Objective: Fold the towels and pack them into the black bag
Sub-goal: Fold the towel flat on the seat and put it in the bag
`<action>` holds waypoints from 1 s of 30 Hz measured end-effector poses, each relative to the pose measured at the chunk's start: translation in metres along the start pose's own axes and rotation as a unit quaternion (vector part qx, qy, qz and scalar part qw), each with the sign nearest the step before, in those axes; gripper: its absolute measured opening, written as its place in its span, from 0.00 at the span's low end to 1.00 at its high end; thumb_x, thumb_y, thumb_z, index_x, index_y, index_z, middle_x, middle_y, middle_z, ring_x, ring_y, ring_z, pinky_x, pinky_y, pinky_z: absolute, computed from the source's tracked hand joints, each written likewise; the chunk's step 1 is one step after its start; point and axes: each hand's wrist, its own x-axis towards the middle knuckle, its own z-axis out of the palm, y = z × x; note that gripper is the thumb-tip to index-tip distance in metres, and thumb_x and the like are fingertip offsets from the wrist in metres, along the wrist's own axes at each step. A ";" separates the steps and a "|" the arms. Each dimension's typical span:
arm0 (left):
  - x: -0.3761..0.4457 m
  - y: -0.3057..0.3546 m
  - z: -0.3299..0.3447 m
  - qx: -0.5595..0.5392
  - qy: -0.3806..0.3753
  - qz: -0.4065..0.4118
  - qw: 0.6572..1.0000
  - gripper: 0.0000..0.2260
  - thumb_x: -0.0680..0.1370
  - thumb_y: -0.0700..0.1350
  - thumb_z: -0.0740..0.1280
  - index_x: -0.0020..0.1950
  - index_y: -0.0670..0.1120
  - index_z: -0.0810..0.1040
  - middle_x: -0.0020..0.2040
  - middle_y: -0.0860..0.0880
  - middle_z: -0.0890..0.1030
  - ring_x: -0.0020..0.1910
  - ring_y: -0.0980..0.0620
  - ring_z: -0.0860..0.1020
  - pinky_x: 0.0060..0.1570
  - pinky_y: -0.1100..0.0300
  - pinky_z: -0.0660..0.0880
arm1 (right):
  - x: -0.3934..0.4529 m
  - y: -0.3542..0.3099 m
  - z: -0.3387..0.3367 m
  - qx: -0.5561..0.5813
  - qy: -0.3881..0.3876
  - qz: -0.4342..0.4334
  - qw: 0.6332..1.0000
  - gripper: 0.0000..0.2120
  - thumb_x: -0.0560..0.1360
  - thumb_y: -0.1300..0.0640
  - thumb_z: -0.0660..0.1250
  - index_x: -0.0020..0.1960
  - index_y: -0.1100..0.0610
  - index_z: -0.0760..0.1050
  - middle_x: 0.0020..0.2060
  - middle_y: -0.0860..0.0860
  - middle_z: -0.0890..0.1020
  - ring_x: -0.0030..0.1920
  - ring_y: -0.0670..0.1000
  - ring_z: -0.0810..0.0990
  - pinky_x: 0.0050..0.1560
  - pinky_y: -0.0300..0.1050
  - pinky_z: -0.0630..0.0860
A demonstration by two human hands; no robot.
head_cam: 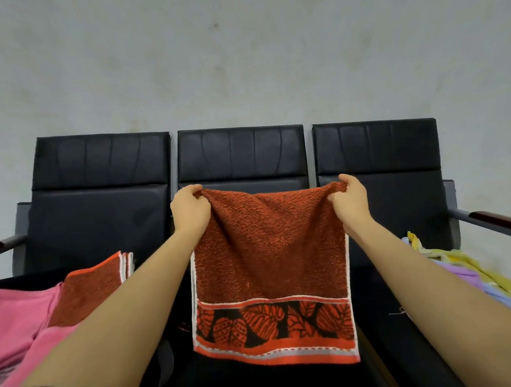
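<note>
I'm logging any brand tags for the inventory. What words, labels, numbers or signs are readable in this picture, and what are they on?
None can be read.
The red towel held up by the left hand and right hand shows only a black and red leaf border, no lettering.
The folded red towel, pink towels and pastel towels show no tag or print.
The black chairs and wall carry no sign.

Pink towels cut off by the left edge; pastel cloths cut off at right. Hanging red towel hides the middle seat; black bag indistinguishable.
</note>
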 end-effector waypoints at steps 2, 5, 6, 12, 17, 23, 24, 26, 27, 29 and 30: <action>0.004 0.001 0.000 0.043 -0.036 0.042 0.998 0.12 0.72 0.32 0.60 0.41 0.48 0.75 0.51 0.43 0.76 0.55 0.40 0.75 0.53 0.56 0.69 | 0.001 0.003 -0.002 -0.091 0.000 -0.043 0.995 0.28 0.72 0.71 0.58 0.72 0.61 0.65 0.65 0.59 0.71 0.64 0.57 0.72 0.67 0.48 0.68; 0.014 0.001 -0.002 0.078 -0.048 0.050 0.995 0.11 0.70 0.31 0.59 0.35 0.47 0.66 0.49 0.40 0.74 0.44 0.42 0.73 0.42 0.57 0.67 | 0.001 0.000 -0.007 -0.147 0.054 -0.102 0.982 0.19 0.75 0.71 0.57 0.65 0.63 0.73 0.61 0.60 0.73 0.60 0.58 0.74 0.58 0.40 0.67; 0.016 0.002 -0.003 0.075 -0.038 0.048 0.995 0.08 0.69 0.31 0.59 0.36 0.43 0.67 0.44 0.40 0.75 0.41 0.42 0.73 0.38 0.57 0.66 | 0.001 -0.003 -0.008 -0.146 0.073 -0.111 0.980 0.15 0.77 0.69 0.57 0.61 0.64 0.75 0.58 0.60 0.74 0.58 0.57 0.75 0.54 0.36 0.66; 0.026 0.012 -0.010 0.035 0.011 0.029 0.999 0.17 0.75 0.36 0.62 0.64 0.40 0.76 0.60 0.41 0.79 0.62 0.42 0.75 0.62 0.54 0.70 | 0.007 -0.023 -0.010 -0.090 0.117 -0.083 0.986 0.11 0.81 0.59 0.57 0.53 0.55 0.78 0.50 0.53 0.79 0.48 0.51 0.75 0.46 0.46 0.70; 0.028 0.016 -0.014 0.041 -0.022 0.042 0.998 0.20 0.74 0.36 0.64 0.67 0.40 0.74 0.61 0.41 0.78 0.63 0.44 0.74 0.65 0.54 0.69 | 0.009 -0.028 -0.012 0.022 0.149 -0.040 0.988 0.10 0.79 0.62 0.61 0.57 0.60 0.77 0.51 0.52 0.79 0.50 0.48 0.75 0.48 0.35 0.68; 0.034 0.021 -0.021 0.108 -0.088 0.055 0.989 0.08 0.72 0.36 0.66 0.35 0.45 0.70 0.36 0.45 0.74 0.41 0.46 0.74 0.40 0.56 0.70 | 0.007 -0.025 -0.011 0.055 0.167 -0.031 0.984 0.10 0.79 0.62 0.61 0.55 0.61 0.79 0.51 0.53 0.80 0.46 0.45 0.74 0.45 0.33 0.67; 0.035 0.023 -0.021 0.134 -0.120 0.061 0.982 0.10 0.71 0.35 0.66 0.33 0.44 0.67 0.34 0.44 0.72 0.38 0.46 0.72 0.36 0.57 0.68 | 0.006 -0.024 -0.011 0.055 0.168 -0.034 0.984 0.10 0.79 0.62 0.61 0.56 0.61 0.79 0.52 0.53 0.80 0.47 0.45 0.74 0.46 0.33 0.67; 0.036 0.024 -0.021 0.182 -0.159 0.068 0.968 0.10 0.70 0.33 0.65 0.33 0.42 0.66 0.35 0.42 0.72 0.37 0.45 0.72 0.33 0.58 0.67 | 0.005 -0.021 -0.012 0.051 0.170 -0.038 0.983 0.11 0.79 0.64 0.61 0.58 0.61 0.78 0.54 0.54 0.80 0.51 0.47 0.76 0.46 0.29 0.66; 0.036 0.025 -0.021 0.205 -0.165 0.074 0.962 0.09 0.71 0.32 0.63 0.33 0.42 0.66 0.36 0.40 0.72 0.37 0.44 0.72 0.33 0.58 0.67 | 0.005 -0.019 -0.012 0.050 0.170 -0.039 0.983 0.12 0.78 0.65 0.61 0.58 0.61 0.78 0.55 0.55 0.80 0.53 0.48 0.76 0.48 0.30 0.66; 0.037 0.023 -0.019 0.232 -0.154 0.083 0.957 0.09 0.72 0.31 0.59 0.33 0.40 0.67 0.35 0.40 0.72 0.36 0.44 0.72 0.33 0.56 0.68 | 0.003 -0.014 -0.013 0.043 0.176 -0.040 0.983 0.13 0.79 0.66 0.60 0.60 0.61 0.77 0.57 0.56 0.80 0.57 0.52 0.77 0.53 0.34 0.69; 0.037 0.021 -0.016 0.236 -0.144 0.086 0.957 0.09 0.72 0.30 0.58 0.33 0.40 0.67 0.33 0.42 0.72 0.34 0.44 0.71 0.32 0.55 0.68 | 0.002 -0.011 -0.013 0.033 0.180 -0.044 0.982 0.13 0.79 0.66 0.59 0.61 0.62 0.77 0.58 0.57 0.79 0.59 0.53 0.76 0.57 0.37 0.70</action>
